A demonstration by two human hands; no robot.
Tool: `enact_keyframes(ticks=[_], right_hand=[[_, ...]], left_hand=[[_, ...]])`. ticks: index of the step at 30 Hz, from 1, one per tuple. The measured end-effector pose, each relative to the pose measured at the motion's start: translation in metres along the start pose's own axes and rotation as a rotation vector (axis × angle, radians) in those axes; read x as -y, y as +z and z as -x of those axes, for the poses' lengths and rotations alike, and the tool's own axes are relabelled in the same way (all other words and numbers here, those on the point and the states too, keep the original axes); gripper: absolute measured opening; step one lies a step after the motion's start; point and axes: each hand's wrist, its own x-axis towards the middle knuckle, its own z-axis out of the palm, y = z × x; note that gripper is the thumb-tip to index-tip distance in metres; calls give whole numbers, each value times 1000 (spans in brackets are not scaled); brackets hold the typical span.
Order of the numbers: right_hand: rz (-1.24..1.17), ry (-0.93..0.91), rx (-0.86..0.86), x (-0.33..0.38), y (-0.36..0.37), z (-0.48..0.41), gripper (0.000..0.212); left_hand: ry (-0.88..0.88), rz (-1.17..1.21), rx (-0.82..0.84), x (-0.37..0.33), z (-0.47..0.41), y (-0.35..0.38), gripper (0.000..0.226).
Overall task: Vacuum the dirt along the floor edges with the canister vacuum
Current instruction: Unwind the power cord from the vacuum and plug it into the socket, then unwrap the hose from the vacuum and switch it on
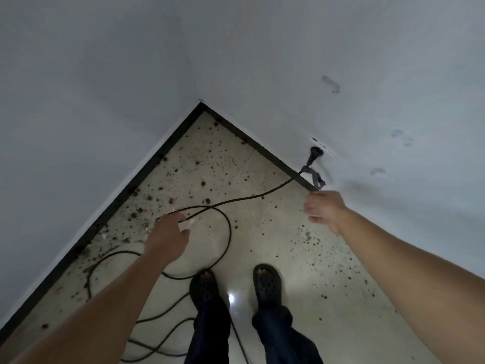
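The canister vacuum itself is out of view. Its black power cord (252, 197) runs from a plug (313, 153) seated in a white wall socket (322, 146) and lies in loops on the floor. My left hand (168, 239) pinches the cord at a loop, low over the floor. My right hand (325, 210) hovers just below the plug and its grey strap (315, 177), fingers loosely curled and holding nothing. Dark dirt crumbs (202, 183) lie scattered over the pale floor, thickest along the black skirting (162, 155) of both walls.
Two white walls meet in a corner (200, 102) straight ahead. My feet in black sandals (266, 285) stand on the pale floor, with cord loops (157, 345) lying by the left foot.
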Motion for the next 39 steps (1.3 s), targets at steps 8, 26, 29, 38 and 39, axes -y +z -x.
enact_keyframes(ticks=[8,26,29,38,39], right_hand=[[546,-233,262,-23,48,126,10],[1807,-1261,691,-171,130,453,30],[1934,-1430,800,-253,118,507,29],[2370,-1679,1182,-543,-29,606,29],[2407,-1691,1231,-572,-46,613,28]], left_hand=[[-314,319,-92,13,151,-24,25],[-888,1012,-631,111,607,109,23],[-1032,1104,-720,104,699,194,24],[-1467,1440,-904,-25,943,468,21],[-1523,1479,-919,-43,965,493,20]])
